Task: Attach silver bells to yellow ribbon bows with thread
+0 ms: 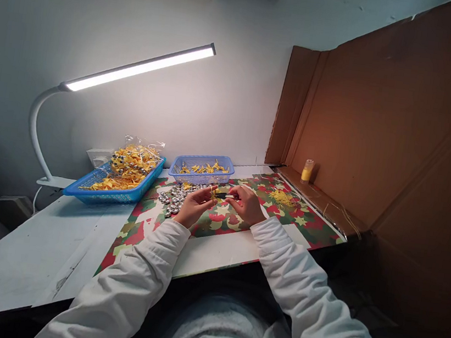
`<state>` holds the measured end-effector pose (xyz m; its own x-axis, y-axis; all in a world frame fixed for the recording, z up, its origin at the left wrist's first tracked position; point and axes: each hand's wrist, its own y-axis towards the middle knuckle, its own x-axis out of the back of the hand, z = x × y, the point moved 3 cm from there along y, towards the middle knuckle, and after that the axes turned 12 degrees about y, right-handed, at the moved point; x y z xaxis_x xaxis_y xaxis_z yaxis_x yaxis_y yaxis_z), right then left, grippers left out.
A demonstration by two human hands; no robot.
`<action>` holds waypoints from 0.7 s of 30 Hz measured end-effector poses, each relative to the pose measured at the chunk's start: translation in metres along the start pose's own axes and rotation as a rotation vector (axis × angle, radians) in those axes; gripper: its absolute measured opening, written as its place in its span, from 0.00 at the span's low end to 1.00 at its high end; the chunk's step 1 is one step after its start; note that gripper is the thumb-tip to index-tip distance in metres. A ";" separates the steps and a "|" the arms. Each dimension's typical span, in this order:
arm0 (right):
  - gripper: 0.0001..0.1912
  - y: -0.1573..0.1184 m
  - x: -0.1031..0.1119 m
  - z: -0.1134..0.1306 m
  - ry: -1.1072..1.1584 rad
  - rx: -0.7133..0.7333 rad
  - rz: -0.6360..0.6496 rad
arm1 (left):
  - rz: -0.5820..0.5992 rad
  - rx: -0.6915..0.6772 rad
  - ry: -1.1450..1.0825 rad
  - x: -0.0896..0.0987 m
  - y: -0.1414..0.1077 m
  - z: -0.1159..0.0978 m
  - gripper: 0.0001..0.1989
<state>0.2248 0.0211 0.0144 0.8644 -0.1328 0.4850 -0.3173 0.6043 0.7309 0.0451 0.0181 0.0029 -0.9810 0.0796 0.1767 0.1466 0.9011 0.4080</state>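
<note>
Small yellow piece [213, 192] sat pinched in left hand [197, 206], above red-green patterned tabletop [230, 223] | right hand [246, 205] gripped slim dark-tipped tool [221, 195] just beside it! | fine tool work, seemingly; next move called for steadiness

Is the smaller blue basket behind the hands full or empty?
Partly filled: yellow pieces lie in the smaller blue basket, with its back inner wall showing bare above them.
</note>
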 end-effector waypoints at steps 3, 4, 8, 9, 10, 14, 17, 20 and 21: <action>0.08 -0.001 0.000 0.000 0.004 0.001 0.002 | -0.001 0.005 -0.005 0.000 -0.001 -0.002 0.26; 0.08 -0.001 0.000 0.000 0.007 0.003 0.003 | 0.000 0.003 -0.004 0.000 -0.001 -0.002 0.26; 0.09 -0.001 0.000 -0.001 -0.001 0.003 0.006 | -0.001 -0.002 0.006 -0.001 -0.001 -0.004 0.26; 0.09 -0.001 0.000 -0.001 -0.006 0.003 0.006 | -0.001 0.000 0.004 -0.001 -0.001 -0.003 0.26; 0.09 -0.001 0.000 -0.001 -0.006 0.003 0.005 | -0.001 0.004 0.000 -0.001 -0.001 -0.003 0.25; 0.10 -0.002 0.001 -0.002 0.066 -0.025 -0.016 | -0.020 0.016 -0.028 0.000 0.000 0.000 0.23; 0.11 -0.003 0.001 -0.005 0.171 -0.096 -0.033 | -0.036 0.019 -0.046 0.000 0.001 0.001 0.23; 0.12 -0.004 -0.001 -0.007 0.206 -0.146 0.002 | -0.027 0.016 -0.046 0.000 0.001 0.001 0.25; 0.13 -0.004 -0.001 -0.007 0.201 -0.154 0.017 | -0.026 0.014 -0.046 0.000 0.001 0.001 0.25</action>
<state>0.2279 0.0247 0.0073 0.9244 0.0282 0.3803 -0.2829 0.7194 0.6344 0.0453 0.0193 0.0026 -0.9893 0.0759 0.1245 0.1199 0.9091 0.3989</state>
